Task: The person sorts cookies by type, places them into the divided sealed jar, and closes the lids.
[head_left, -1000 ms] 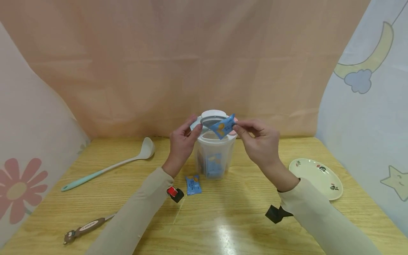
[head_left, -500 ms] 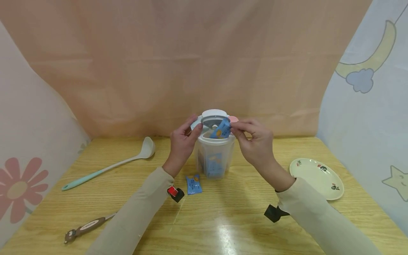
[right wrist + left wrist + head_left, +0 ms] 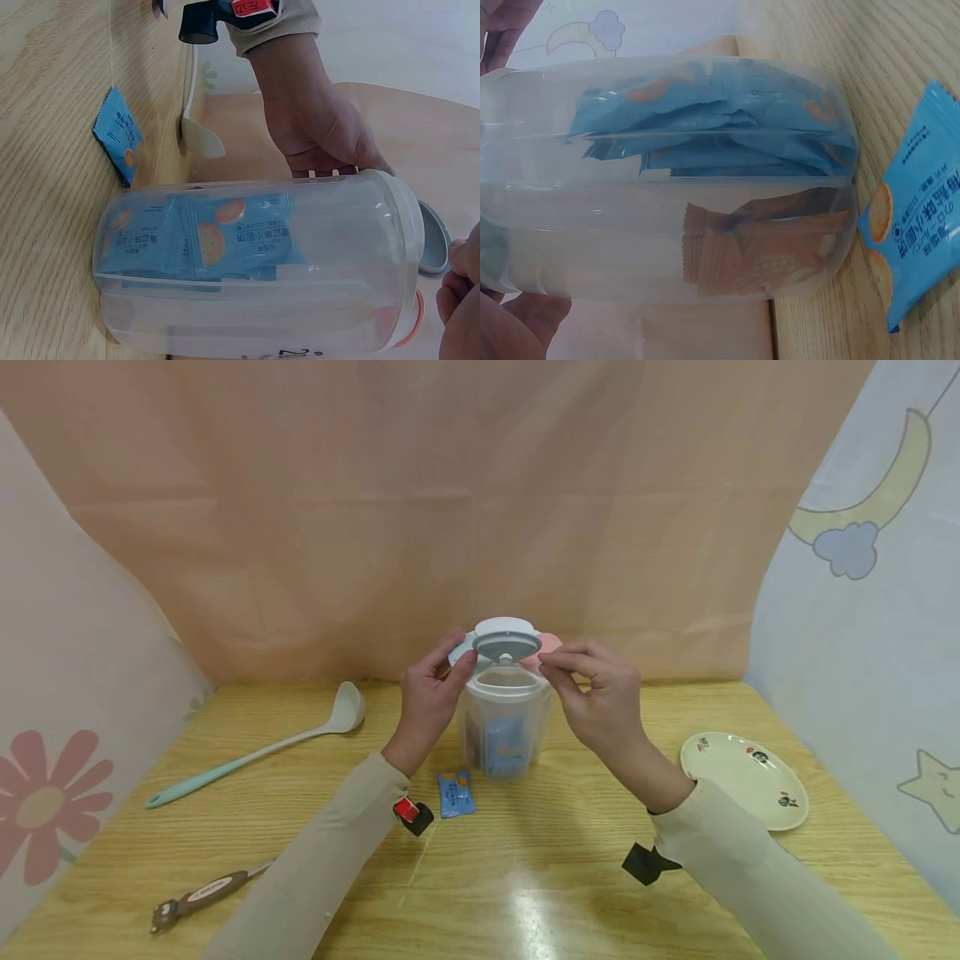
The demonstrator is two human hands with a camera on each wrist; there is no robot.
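A clear plastic container [image 3: 504, 727] stands at the middle of the wooden table with its grey lid flap [image 3: 504, 642] raised. My left hand [image 3: 427, 693] grips its rim from the left. My right hand [image 3: 592, 693] hovers at the right side of the rim beside a pink flap [image 3: 550, 642], fingers loosely bent, nothing in them. Blue biscuit packets [image 3: 225, 240] fill one compartment of the container [image 3: 255, 262], and brown packets [image 3: 757, 247] lie in another. A loose blue packet [image 3: 455, 795] lies on the table just in front of the container.
A white ladle with a teal handle [image 3: 255, 750] lies at the left. A bear-handled utensil [image 3: 198, 893] sits near the front left edge. A small patterned plate [image 3: 742, 777] rests at the right. Cloth backdrops close in the back and sides.
The blue packet pinched in my right hand went down into the container's open top and was let go. The right hand stays at the rim. The left hand has not moved.
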